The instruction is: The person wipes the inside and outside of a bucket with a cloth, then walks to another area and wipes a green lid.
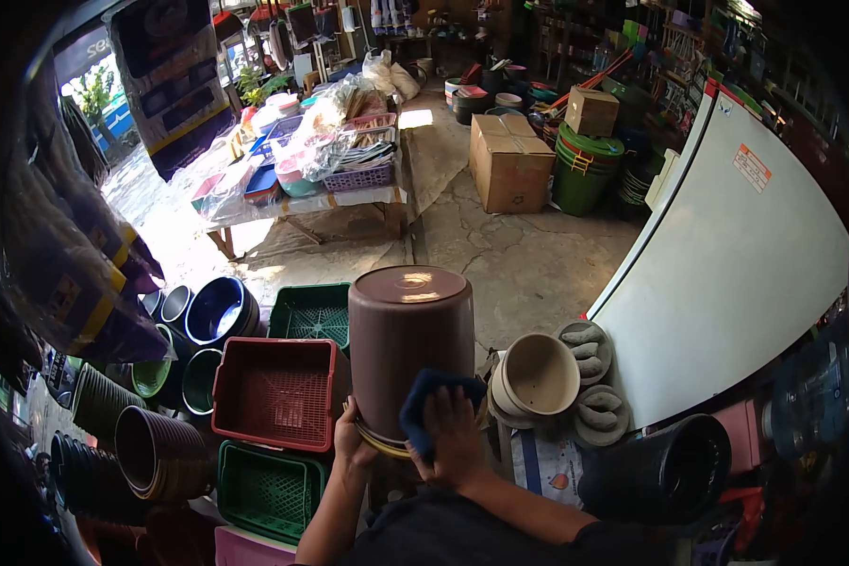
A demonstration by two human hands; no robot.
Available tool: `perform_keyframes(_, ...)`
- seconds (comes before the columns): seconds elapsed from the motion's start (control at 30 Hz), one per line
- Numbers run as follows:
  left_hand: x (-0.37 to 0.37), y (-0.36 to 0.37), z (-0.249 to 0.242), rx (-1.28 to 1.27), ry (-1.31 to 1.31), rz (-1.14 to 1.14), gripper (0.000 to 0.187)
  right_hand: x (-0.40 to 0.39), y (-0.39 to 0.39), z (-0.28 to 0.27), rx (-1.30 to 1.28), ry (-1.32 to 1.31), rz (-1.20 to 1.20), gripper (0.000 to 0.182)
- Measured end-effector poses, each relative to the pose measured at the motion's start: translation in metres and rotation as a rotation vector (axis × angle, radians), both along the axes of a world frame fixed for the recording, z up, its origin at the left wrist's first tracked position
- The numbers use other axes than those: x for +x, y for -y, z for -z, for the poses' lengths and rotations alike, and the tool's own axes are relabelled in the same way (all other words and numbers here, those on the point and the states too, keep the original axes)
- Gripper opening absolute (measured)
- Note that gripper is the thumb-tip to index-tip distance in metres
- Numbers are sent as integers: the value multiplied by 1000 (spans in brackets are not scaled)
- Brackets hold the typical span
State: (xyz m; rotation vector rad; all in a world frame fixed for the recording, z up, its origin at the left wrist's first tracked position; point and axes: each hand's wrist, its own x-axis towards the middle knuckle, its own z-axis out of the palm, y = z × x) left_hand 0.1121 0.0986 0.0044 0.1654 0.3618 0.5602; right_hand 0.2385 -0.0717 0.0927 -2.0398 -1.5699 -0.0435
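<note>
In front of me a brown plastic pot (408, 344) stands upside down, its base facing up and catching the light. Yellowish rims (377, 441) show at its lower edge, perhaps of other pots nested with it. My left hand (353, 440) is closed on the rim at the lower left. Pressed against the lower right side of the pot is a dark blue cloth (417, 407), with my right hand (453, 436) closed over it. What supports the pot is hidden behind my hands and body.
Red (274, 391) and green baskets (269, 486) lie left, beside stacked ribbed pots (156, 453). Beige pots (538, 373) and a black pot (674, 467) sit right, near a large white panel (740, 226). Ahead are a goods-laden table (302, 203) and a cardboard box (509, 165).
</note>
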Motion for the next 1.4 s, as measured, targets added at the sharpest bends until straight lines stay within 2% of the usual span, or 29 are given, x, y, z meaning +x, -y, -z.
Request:
perform_keyframes(0.03,-2,5,1,-13,31,15,53,-1,0,4,123,-98,112,86)
perform_keyframes(0.07,-3,8,1,-14,31,24,53,1,1,7,123,-97,121,86)
perform_keyframes(0.13,-4,15,-6,-77,128,-11,50,6,0,4,293,-361,187,83)
perform_keyframes(0.23,-8,14,4,-68,113,4,47,20,-3,-2,445,-516,166,78)
perform_keyframes(0.3,-12,7,22,-66,116,26,47,32,-4,-8,452,-530,104,74)
perform_keyframes(0.37,-14,1,35,-117,303,76,56,42,-5,-16,457,-541,41,70)
perform_keyframes(0.43,-16,-7,32,-83,277,87,57,48,-6,-23,454,-857,46,62)
perform_keyframes(0.47,-16,-12,31,-51,250,93,57,55,-6,-25,456,-855,46,62)
perform_keyframes(0.53,-20,-22,26,13,193,101,58,74,-4,-26,202,-1474,-70,60)
perform_keyframes(0.57,-22,-26,23,44,165,104,58,84,-5,-27,200,-1474,-73,60)
perform_keyframes(0.63,-27,-34,18,103,106,108,59,102,-10,-31,91,-1650,-124,57)
perform_keyframes(0.77,-34,-50,7,225,-2,113,60,119,-28,-52,-105,-1735,-176,58)
perform_keyframes(0.87,-42,-59,3,313,-88,112,61,126,-38,-80,-252,-1609,-139,56)
perform_keyframes(0.9,-41,-61,4,353,-132,144,64,130,-44,-72,-217,-1647,-182,53)
perform_keyframes(1.0,-39,-71,-1,640,-281,179,45,141,-56,-68,-379,-1585,-119,50)
perform_keyframes(1.03,-34,-67,-11,708,-326,219,30,142,-56,-75,-458,-1533,-113,55)
perform_keyframes(1.07,-19,-37,-56,644,-387,148,21,142,-59,-80,-464,-1532,-119,55)
perform_keyframes(1.13,-15,-39,-49,871,-516,311,20,142,-63,-84,-658,-1145,-119,67)
perform_keyframes(1.17,-5,-29,-46,887,-576,303,24,143,-67,-61,-662,-1144,-119,67)
perform_keyframes(1.23,10,-14,-50,977,-636,301,25,143,-78,6,-374,-577,-186,76)
perform_keyframes(1.27,21,-2,-60,1002,-660,275,25,134,-76,4,-381,-578,-186,76)
perform_keyframes(1.33,37,14,-58,954,-682,202,26,107,-67,-17,-365,-100,-233,81)
perform_keyframes(1.37,41,17,-58,903,-694,124,26,96,-63,-20,-370,-101,-235,81)
perform_keyframes(1.4,44,19,-56,852,-706,46,26,84,-58,-20,-289,65,-241,84)
